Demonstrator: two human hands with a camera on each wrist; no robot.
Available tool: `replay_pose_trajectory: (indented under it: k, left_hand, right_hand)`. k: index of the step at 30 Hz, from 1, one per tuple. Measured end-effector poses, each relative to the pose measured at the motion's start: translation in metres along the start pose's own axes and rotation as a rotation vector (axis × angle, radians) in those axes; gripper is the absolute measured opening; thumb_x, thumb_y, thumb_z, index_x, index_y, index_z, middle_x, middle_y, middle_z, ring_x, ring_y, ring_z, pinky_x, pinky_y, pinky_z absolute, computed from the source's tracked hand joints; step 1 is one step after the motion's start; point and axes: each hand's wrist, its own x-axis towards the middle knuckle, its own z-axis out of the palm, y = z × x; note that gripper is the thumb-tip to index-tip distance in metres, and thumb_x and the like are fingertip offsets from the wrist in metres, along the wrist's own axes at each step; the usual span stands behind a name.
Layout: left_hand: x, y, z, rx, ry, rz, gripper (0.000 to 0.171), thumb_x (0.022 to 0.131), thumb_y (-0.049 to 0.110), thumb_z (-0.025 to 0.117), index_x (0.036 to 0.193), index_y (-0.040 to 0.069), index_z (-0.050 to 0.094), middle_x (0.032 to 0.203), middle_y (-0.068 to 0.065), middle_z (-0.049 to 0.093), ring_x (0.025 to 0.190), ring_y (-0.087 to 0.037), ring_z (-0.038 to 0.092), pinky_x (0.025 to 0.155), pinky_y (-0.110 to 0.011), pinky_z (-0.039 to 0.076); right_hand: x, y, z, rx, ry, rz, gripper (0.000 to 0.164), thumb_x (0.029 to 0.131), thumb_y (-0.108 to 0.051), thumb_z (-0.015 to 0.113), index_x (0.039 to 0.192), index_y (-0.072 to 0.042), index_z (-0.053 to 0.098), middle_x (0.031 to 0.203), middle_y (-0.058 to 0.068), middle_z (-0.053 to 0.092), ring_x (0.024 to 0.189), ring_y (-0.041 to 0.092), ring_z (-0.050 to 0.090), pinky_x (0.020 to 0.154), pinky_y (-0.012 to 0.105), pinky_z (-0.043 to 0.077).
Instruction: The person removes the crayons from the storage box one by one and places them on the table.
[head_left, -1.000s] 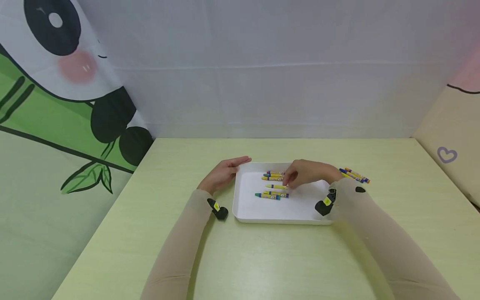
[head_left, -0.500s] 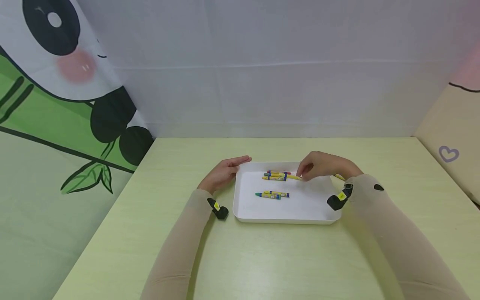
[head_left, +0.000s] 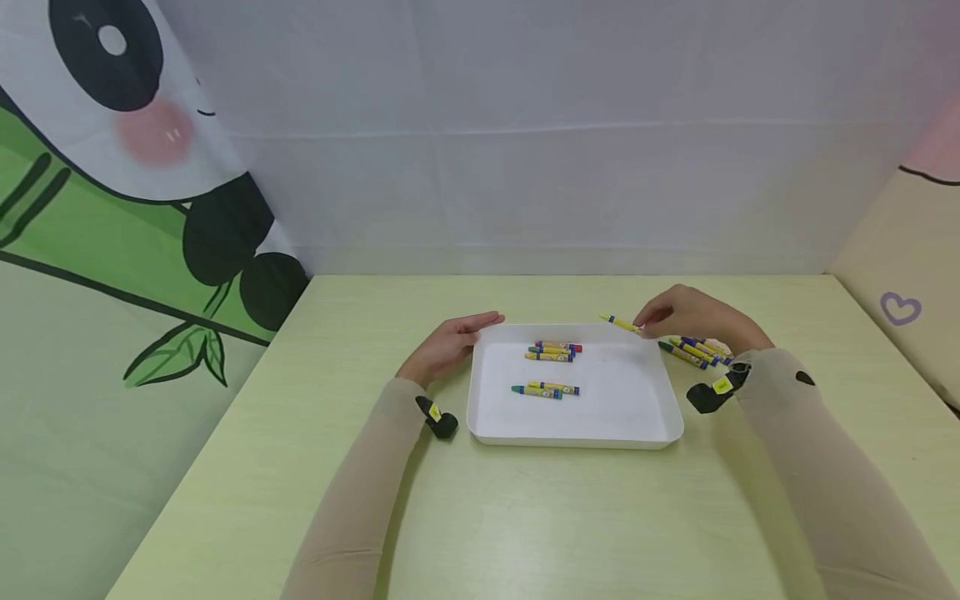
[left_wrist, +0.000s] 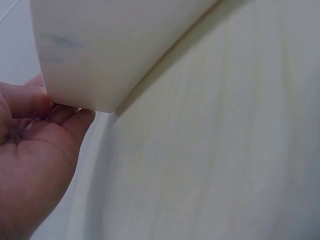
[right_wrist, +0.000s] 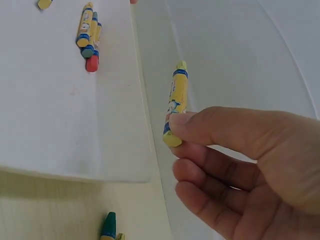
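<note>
A white tray [head_left: 600, 417] lies on the table. My left hand [head_left: 442, 348] grips its far left corner; in the left wrist view the fingers and thumb meet the tray corner [left_wrist: 85, 80]. Past the far right corner of the tray, my right hand [head_left: 701, 321] pinches a yellow-green crayon [head_left: 619, 323] near its flat end, its tip pointing left. The right wrist view shows thumb and forefinger on that crayon [right_wrist: 178, 95]. Inside the tray, three crayons [head_left: 553, 352] lie side by side at the back, with two more crayons [head_left: 551, 390] nearer the front.
Right of the tray, several crayons [head_left: 693, 352] lie together on the table [head_left: 480, 517], partly under the right hand and wrist. A pale cloth wall [head_left: 525, 192] stands behind the table's far edge.
My right hand has lifted the yellow-green crayon from the middle of the tray and carried it right and away, past the far right corner. The left hand stays at the tray.
</note>
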Motion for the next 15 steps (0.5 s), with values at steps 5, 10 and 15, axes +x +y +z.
replay_pose_trajectory:
  k: [5,10,15]
  left_hand:
    - [0.000,-0.001,0.000,-0.008,-0.001,-0.006,0.047,0.102,-0.003,0.032,0.146,0.010,0.042,0.151,-0.001,0.042,0.143,-0.016,0.032,0.117,-0.037,0.030]
    - [0.001,-0.001,0.000,-0.010,0.001,-0.008,0.047,0.102,-0.002,0.032,0.146,0.011,0.043,0.151,0.000,0.043,0.143,-0.015,0.032,0.116,-0.037,0.030]
    - [0.001,-0.001,0.000,-0.005,0.005,-0.007,0.047,0.102,-0.003,0.032,0.146,0.011,0.043,0.150,0.000,0.043,0.143,-0.015,0.032,0.116,-0.037,0.031]
  right_hand:
    - [-0.007,0.014,-0.005,0.009,0.045,0.034,0.027,0.089,-0.018,0.067,0.112,-0.003,0.070,0.104,0.010,0.070,0.088,0.018,0.060,0.076,0.035,0.052]
    - [-0.015,0.026,-0.006,-0.003,0.064,0.055,0.027,0.089,-0.019,0.067,0.111,-0.003,0.070,0.104,0.010,0.070,0.091,0.019,0.063,0.079,0.037,0.053]
    - [-0.024,0.039,-0.008,-0.025,0.069,0.071,0.029,0.090,-0.021,0.067,0.111,-0.001,0.069,0.104,0.013,0.070,0.091,0.019,0.063,0.078,0.038,0.053]
